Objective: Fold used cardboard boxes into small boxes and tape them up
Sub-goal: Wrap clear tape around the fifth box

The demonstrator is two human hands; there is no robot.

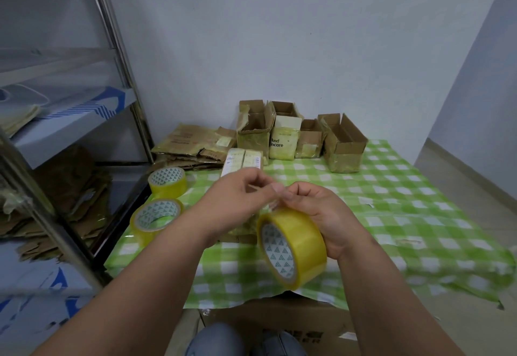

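Tape roll (292,246) in right hand (326,216), left hand (237,196) pinching

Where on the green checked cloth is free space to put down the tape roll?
Free: the right half of the cloth, in front of the open boxes. Crowded: the left edge, with two tape rolls and flattened cardboard.

Glossy, translucent yellow plastic tape is being seen on the roll (292,246) and on two spare rolls (167,181). Matt brown cardboard, creased and patched with shiny tape, is being shown by the boxes (345,143). A smooth, slightly shiny checked tablecloth (405,210) and polished metal shelving (117,48) are being shown.
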